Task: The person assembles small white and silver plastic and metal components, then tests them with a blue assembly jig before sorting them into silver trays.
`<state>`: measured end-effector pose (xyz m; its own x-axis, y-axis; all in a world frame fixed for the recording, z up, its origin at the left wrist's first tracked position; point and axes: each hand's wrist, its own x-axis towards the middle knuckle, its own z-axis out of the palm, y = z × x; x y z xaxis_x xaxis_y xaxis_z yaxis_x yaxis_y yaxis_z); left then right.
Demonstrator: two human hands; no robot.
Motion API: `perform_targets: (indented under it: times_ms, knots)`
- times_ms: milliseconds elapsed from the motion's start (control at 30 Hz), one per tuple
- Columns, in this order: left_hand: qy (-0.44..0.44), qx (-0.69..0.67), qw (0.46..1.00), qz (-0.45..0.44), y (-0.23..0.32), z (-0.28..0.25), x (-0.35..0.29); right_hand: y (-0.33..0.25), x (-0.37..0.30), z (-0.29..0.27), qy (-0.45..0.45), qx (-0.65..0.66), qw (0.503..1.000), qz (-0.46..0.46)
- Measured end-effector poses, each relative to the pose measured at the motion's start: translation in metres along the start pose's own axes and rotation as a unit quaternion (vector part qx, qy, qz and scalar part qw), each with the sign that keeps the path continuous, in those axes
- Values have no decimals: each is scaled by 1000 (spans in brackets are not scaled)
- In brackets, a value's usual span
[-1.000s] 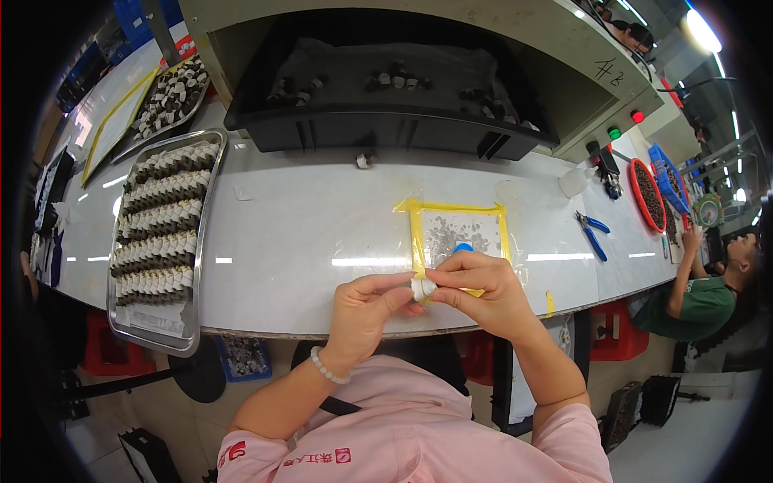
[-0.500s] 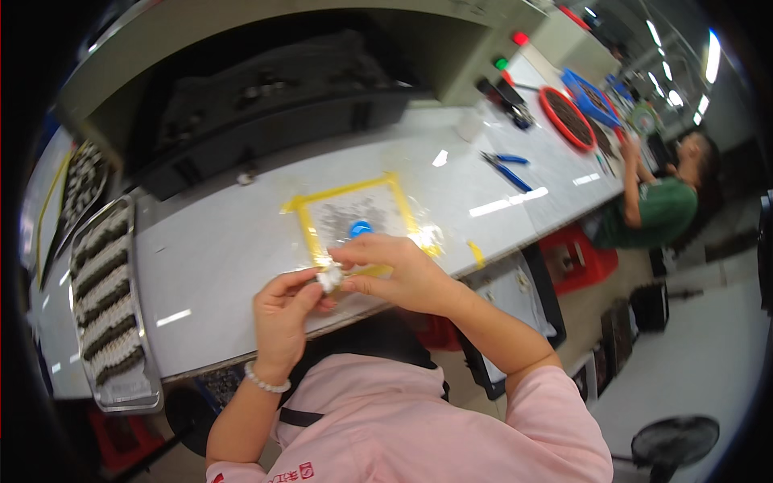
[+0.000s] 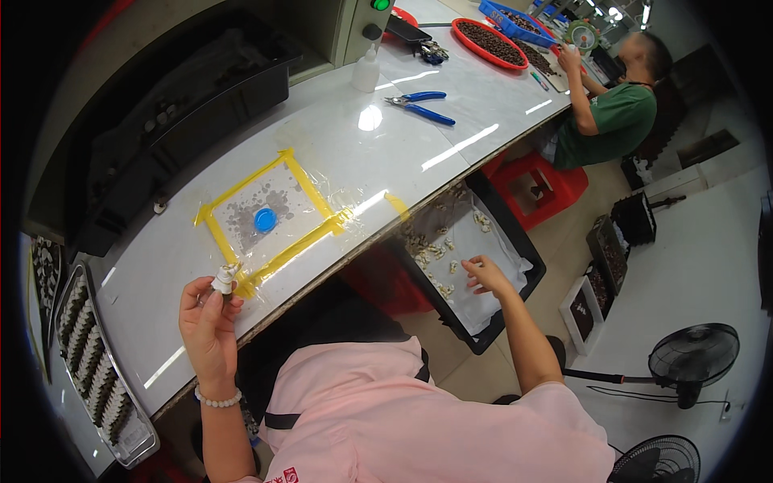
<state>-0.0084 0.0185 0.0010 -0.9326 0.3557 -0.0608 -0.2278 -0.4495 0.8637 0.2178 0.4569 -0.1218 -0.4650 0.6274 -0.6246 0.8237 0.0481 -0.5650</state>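
My left hand (image 3: 208, 330) is closed around a small white figurine-like piece (image 3: 225, 278) with a darker base, held upright near the table's front edge. My right hand (image 3: 485, 276) is over a black tray (image 3: 527, 233), off the table's front edge. Its fingers are spread with nothing visible in them. Small white-and-yellowish pieces (image 3: 439, 251) lie scattered on the tray's white liner (image 3: 473, 310). Beyond my left hand, a blue round cap (image 3: 265, 220) sits on a grey-spotted sheet bordered by yellow tape (image 3: 217, 241).
A metal tray (image 3: 133, 443) at left holds rows of small white-and-dark pieces. Blue-handled cutters (image 3: 427, 111) and a white bottle (image 3: 366, 72) stand farther back. A co-worker in green (image 3: 620, 121) sits at right by a red basin (image 3: 522, 63). A black bin (image 3: 185, 121) occupies the far left.
My right hand has left the white piece and moved right, over the black tray. My left hand still holds the piece. The view has swung to the right.
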Motion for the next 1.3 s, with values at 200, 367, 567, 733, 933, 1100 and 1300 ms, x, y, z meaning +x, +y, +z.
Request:
perform_targets:
  times_ms: [200,367,567,733,933,1100,1300]
  knots:
    - [50,61,996,36,30,-28,-17,3,57,72,45,-31,997,-51]
    - [176,131,963,156,100,-88,-70,-20,165,136,176,-410,677,-586]
    - [446,383,768,254,172,-181,-126,17,300,219,52,-257,693,-672]
    - [580,461,631,231,206,-286,-246,24,378,231,-112,-146,654,-734]
    - [562,586,566,142,198,-300,-205,56,380,217,-177,-67,726,-661]
    - [498,627,580,149,187,-305,-178,45,378,189,-204,-9,788,-581]
    - [448,733,495,128,180,-308,-196,29,354,168,-261,33,834,-485]
